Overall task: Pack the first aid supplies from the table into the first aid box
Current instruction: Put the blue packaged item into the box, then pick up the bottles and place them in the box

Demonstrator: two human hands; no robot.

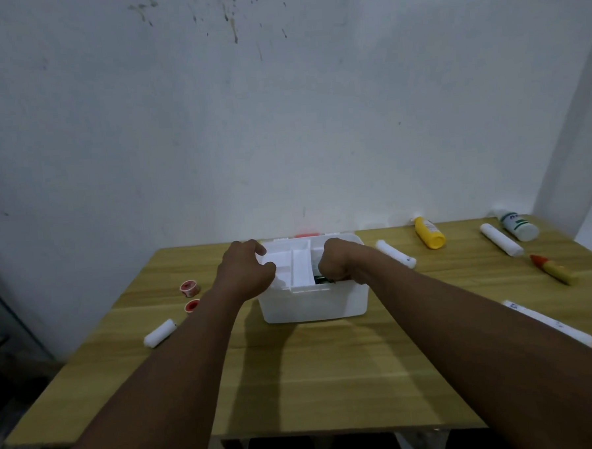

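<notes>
**Packing under way at the first aid box**

Reaching across a wooden table (296, 378), a person works both hands at the open white first aid box (314, 304), which sits directly under them near the table's far edge. The left hand (247, 269) is curled around the left end of the white divided tray (295, 264) lying in the box's top. The right hand (337, 261) is bunched into a fist at the tray's right end, knuckles down inside the box; whether it grips anything cannot be told.

Left of the left hand lie two red tape rolls (189, 287), and nearer the camera a white bandage roll (159, 333). Just beside the right forearm rests another bandage roll (395, 253). Farther right lie a yellow bottle (429, 233), a white bottle (518, 226), a third roll (501, 244), a red-and-yellow tube (554, 269) and a long white packet (550, 322).
</notes>
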